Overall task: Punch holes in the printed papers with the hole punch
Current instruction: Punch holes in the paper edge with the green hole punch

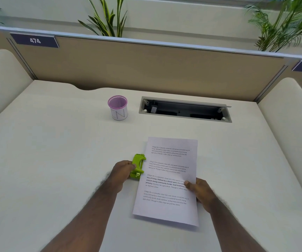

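Papers (166,180) lie flat on desk (55,160), near its front edge, left margin touching green hole punch (137,167). Left hand (122,172) wraps the punch from its outer side, fingers closed on it. Right hand (200,190) pinches the sheets' right edge, thumb on top. Best to slide the margin fully into the slot, square the stack, then press straight down. Pen cup (118,107) stands well apart.

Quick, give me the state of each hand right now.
Left hand: closed on the green hole punch, at the paper's left edge.
Right hand: gripping the printed papers at their right edge.
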The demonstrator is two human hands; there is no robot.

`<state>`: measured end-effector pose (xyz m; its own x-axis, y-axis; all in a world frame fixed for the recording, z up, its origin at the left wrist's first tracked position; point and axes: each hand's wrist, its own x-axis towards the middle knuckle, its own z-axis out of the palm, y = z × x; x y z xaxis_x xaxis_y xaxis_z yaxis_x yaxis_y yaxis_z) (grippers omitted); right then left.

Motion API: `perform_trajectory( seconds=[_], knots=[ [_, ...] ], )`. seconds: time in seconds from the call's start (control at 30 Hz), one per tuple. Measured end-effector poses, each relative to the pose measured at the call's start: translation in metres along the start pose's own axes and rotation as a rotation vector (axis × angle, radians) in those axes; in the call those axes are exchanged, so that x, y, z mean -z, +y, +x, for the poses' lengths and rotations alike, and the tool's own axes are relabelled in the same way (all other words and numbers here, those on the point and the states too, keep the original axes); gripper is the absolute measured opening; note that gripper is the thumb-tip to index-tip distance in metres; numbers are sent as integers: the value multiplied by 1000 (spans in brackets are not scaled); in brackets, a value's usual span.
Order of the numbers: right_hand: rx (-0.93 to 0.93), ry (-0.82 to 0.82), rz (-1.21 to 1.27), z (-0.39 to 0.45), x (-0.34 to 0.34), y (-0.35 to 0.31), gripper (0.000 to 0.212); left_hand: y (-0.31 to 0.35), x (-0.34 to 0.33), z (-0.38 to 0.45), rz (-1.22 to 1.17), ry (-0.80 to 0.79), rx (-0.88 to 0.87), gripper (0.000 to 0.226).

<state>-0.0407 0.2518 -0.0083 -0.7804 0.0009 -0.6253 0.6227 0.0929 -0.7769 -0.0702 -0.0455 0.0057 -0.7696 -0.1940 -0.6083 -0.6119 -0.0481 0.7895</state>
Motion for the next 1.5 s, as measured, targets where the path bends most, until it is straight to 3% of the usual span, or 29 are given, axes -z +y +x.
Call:
perform_trajectory(
  seconds=[0.07, 0.33, 0.67, 0.97, 1.2, 1.5],
  knots=[
    [3, 3, -5, 1, 0, 0, 24, 1, 2, 0, -74, -25, 25, 10],
    [7, 3, -18, 1, 0, 0, 22, -2, -8, -6, 13, -88, 18, 7],
    [8, 0, -73, 2, 0, -2, 22, -1, -16, -8, 90, -27, 1, 9],
    [11, -6, -90, 3, 1, -1, 16, 12, -17, 1, 68, -15, 115, 57],
    [18, 4, -86, 5, 1, 2, 18, 22, -16, 4, -10, -76, 244, 30],
    [-11, 4, -61, 5, 0, 1, 19, 17, -18, 13, 0, -6, 237, 31]
  ],
)
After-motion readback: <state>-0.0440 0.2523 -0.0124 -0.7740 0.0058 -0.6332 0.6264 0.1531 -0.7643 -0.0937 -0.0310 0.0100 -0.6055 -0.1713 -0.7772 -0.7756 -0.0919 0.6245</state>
